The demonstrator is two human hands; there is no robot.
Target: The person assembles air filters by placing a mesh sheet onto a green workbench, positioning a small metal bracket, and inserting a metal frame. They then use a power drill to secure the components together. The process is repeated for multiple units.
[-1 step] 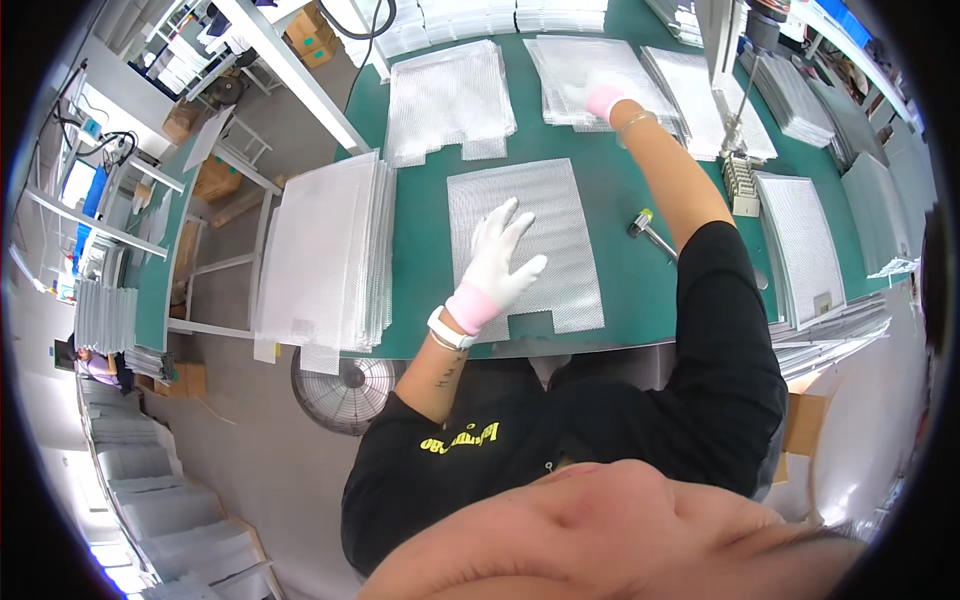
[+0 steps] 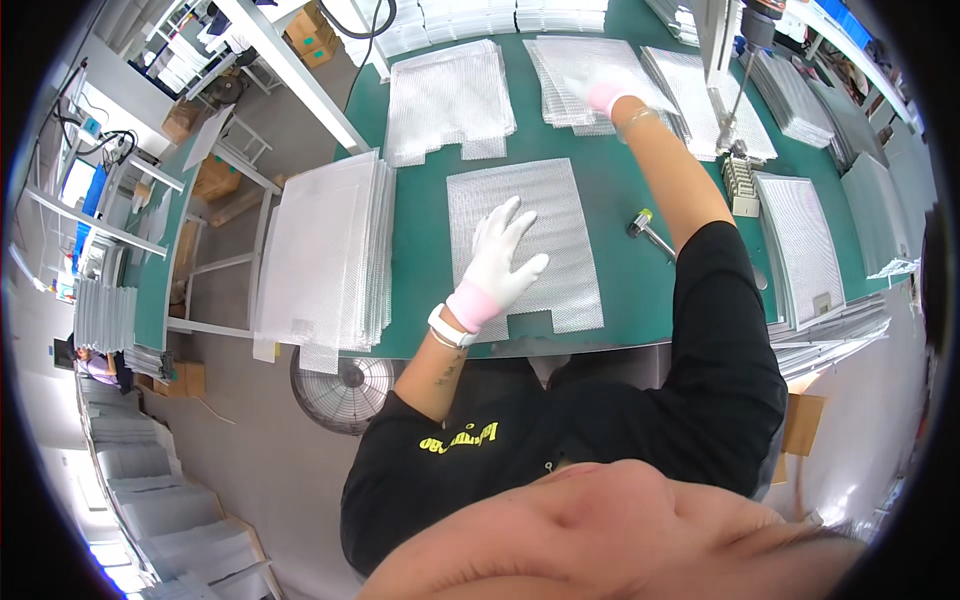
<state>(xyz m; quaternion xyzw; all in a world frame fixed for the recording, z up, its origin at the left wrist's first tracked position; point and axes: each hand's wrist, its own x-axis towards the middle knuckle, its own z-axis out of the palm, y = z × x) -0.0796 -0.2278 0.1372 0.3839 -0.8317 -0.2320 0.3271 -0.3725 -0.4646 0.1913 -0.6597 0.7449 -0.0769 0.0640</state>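
My left hand (image 2: 497, 262), in a white glove with a pink cuff, lies with fingers spread on a silvery mesh sheet (image 2: 562, 240). That sheet rests flat on the green table and has a notch in its near edge. Stretched out to the far side, my right hand (image 2: 600, 90) is over a stack of similar mesh sheets (image 2: 560, 58). Its glove blends into the pale mesh, so I cannot make out whether the fingers grip the top sheet. A small hammer (image 2: 652, 232) lies on the table below my right forearm.
A tall stack of mesh sheets (image 2: 320, 250) stands at the table's left edge. Another pile (image 2: 448, 95) lies far left, and more (image 2: 800, 235) are at the right. A metal post (image 2: 718, 45) and a metal block fixture (image 2: 740, 185) stand at right. A floor fan (image 2: 345, 392) is below.
At the far stack, the top sheet under my right hand has shifted slightly. My left hand stays on the near sheet.
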